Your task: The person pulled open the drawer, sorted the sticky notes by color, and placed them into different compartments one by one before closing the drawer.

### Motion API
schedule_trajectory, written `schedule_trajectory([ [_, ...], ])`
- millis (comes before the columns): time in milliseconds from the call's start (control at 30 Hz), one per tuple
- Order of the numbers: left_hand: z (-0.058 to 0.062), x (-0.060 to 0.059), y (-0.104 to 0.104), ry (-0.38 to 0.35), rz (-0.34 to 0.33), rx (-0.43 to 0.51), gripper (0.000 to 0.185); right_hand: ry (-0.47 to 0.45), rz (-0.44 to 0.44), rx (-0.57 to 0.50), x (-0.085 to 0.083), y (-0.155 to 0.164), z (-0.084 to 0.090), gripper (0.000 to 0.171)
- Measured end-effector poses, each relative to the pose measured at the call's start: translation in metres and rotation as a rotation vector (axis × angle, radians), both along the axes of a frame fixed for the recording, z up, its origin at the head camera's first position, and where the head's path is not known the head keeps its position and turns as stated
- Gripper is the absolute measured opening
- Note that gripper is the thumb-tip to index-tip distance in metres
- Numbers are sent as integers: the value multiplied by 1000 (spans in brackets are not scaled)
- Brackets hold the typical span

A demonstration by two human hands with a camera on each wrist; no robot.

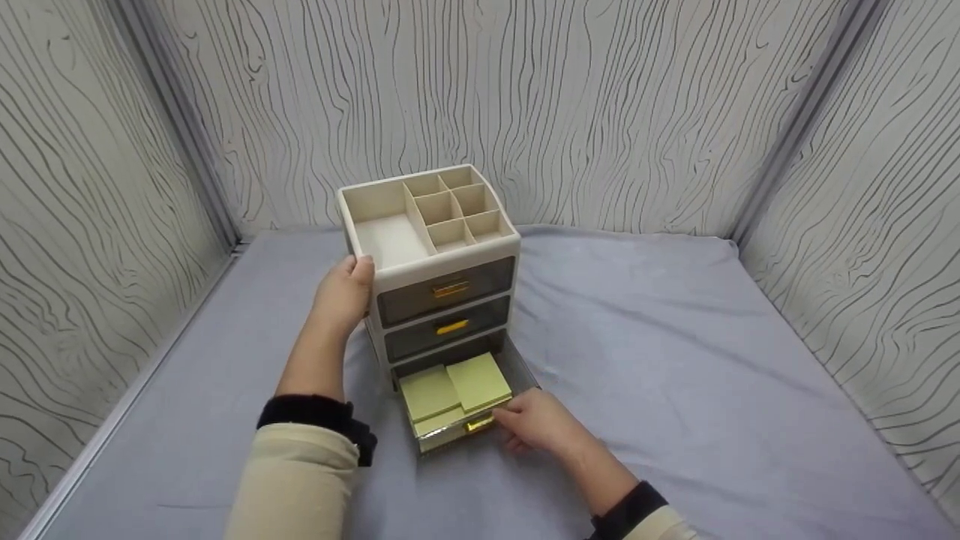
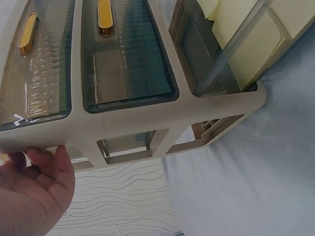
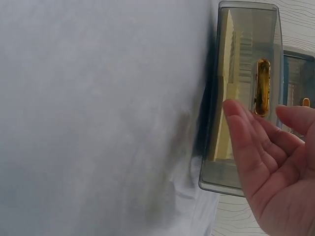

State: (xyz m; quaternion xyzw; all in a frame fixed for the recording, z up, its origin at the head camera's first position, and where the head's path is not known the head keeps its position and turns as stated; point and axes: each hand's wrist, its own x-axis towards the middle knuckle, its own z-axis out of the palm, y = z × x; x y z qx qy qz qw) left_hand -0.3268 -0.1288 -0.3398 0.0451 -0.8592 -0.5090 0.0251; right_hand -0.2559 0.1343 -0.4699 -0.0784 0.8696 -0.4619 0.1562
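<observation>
A cream desktop drawer organizer (image 1: 442, 259) stands on the cloth, with its bottom drawer (image 1: 525, 367) pulled out. Pads of yellow sticky notes (image 1: 480, 381) lie inside that drawer. My left hand (image 1: 345, 294) grips the organizer's upper left side; in the left wrist view its fingers (image 2: 61, 164) bend at a side opening. At the drawer's front, my right hand (image 1: 541, 421) is beside the gold handle (image 3: 263, 88). The right wrist view shows its thumb and fingers apart, close to the handle's end, without a grip on it.
Two upper drawers with gold handles (image 1: 451, 288) are closed. The organizer's top has one large compartment (image 1: 394, 236) and several small ones. Grey-blue cloth (image 1: 675, 360) covers the table. Wood-grain patterned panels (image 1: 600, 112) stand behind and at both sides.
</observation>
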Motion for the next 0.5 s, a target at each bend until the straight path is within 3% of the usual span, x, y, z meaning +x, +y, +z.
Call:
schedule_trajectory([
  [200,1,0,0,-37,-19,31,31,-63,-16,-66,1,-1,-5,29],
  [500,-1,-2,1,-22,1,36,31,-98,-37,-125,-1,-2,-9,25],
])
